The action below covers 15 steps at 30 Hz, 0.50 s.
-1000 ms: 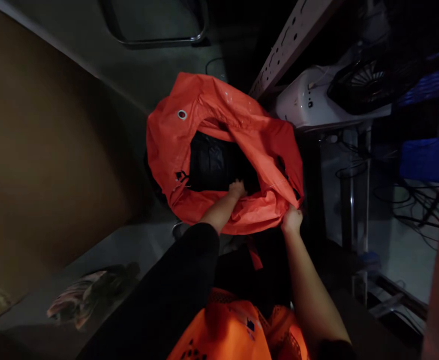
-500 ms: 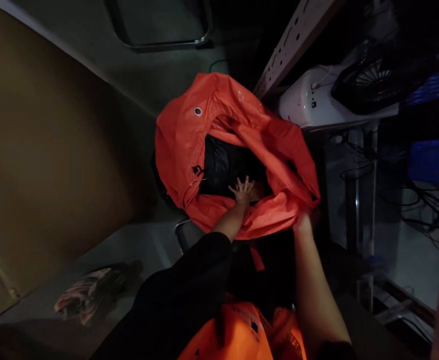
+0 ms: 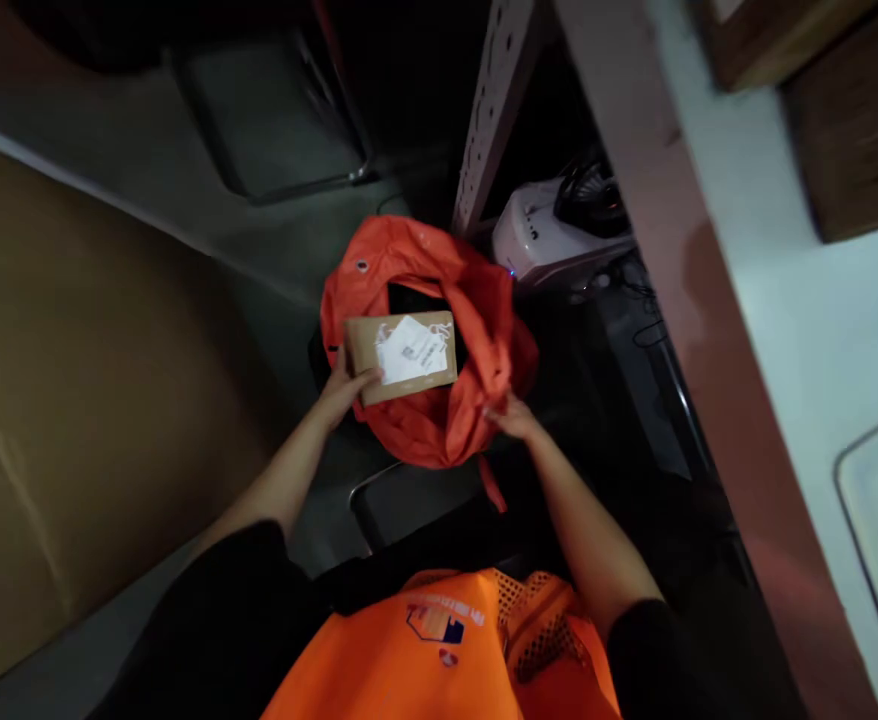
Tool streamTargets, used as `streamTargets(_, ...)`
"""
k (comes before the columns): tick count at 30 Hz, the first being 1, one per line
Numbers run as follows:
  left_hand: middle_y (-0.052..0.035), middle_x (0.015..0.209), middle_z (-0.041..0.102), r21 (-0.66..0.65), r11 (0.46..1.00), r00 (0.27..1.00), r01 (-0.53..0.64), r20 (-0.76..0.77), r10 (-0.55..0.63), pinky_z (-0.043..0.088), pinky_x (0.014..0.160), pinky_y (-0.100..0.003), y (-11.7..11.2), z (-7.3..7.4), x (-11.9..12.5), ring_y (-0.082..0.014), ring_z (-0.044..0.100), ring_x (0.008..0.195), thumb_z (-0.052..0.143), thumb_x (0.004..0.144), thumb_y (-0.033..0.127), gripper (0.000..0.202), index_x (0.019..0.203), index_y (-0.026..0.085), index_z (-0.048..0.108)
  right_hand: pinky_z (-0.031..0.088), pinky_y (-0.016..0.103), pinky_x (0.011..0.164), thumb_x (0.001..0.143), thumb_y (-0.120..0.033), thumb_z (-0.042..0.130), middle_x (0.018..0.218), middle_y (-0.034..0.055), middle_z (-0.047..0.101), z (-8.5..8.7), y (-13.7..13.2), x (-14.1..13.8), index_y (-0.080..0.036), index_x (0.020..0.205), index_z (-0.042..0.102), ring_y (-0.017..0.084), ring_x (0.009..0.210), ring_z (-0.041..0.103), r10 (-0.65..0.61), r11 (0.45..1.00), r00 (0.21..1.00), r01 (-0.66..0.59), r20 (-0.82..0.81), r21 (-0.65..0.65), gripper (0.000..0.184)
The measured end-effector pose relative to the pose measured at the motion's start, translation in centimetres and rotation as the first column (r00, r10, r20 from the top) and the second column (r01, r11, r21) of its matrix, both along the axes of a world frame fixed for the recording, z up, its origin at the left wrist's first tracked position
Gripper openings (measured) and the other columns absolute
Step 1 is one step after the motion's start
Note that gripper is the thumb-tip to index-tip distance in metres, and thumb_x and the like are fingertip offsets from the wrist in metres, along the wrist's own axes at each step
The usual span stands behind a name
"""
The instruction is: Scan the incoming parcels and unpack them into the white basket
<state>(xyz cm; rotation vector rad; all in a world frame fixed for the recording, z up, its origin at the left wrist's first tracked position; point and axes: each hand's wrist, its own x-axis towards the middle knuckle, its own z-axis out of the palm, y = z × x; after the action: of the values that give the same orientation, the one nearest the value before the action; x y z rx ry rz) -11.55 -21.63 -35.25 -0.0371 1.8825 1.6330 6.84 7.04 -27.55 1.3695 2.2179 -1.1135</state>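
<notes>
A large orange sack (image 3: 476, 330) stands open on the dark floor below me. My left hand (image 3: 347, 388) grips the near left corner of a brown cardboard parcel (image 3: 368, 350) with a white label, held over the sack's mouth. My right hand (image 3: 512, 417) touches the sack's right rim; it is blurred, so its grip cannot be read. Dark contents show inside the sack behind the parcel. My orange vest fills the bottom of the view.
A big brown cardboard sheet (image 3: 71, 400) leans at the left. A perforated metal shelf post (image 3: 488, 120) rises behind the sack, with a white appliance and fan (image 3: 559, 225) beside it. A pale counter (image 3: 799, 300) runs along the right. A metal-framed tray (image 3: 281, 130) lies at the back.
My left hand has come out of the sack holding the cardboard parcel. The view has pulled up and back, so the sack looks smaller. My right hand has stayed at the sack's rim.
</notes>
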Motion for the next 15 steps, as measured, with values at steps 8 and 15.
streamTargets(8,-0.0063,0.096,0.081,0.505,0.858,0.987,-0.092,0.158,0.013,0.065,0.094,-0.052,-0.5,17.5,4.9,-0.0415,0.073,0.113,0.095,0.047,0.060,0.078,0.111,0.023,0.072,0.051,0.043,0.114,0.101,-0.049,0.061,0.139,0.0115,0.069,17.6,-7.0,10.6,-0.021,0.140,0.067,0.027,0.125,0.068,0.380,0.888,0.816,-0.454,-0.436,-0.076,0.048)
streamTargets(15,-0.0102,0.131,0.073,0.514,0.649,0.804,0.561,-0.525,-0.280,0.060,0.103,-0.055,16.2,31.4,18.0,-0.0400,0.069,0.123,0.097,0.052,0.058,0.123,0.160,0.033,0.045,0.058,0.049,0.101,0.099,-0.060,0.055,0.119,0.0119,0.077,36.8,-5.1,42.8,-0.036,0.134,0.069,0.033,0.111,0.073,-0.002,0.787,0.709,0.436,-0.705,0.436,0.045)
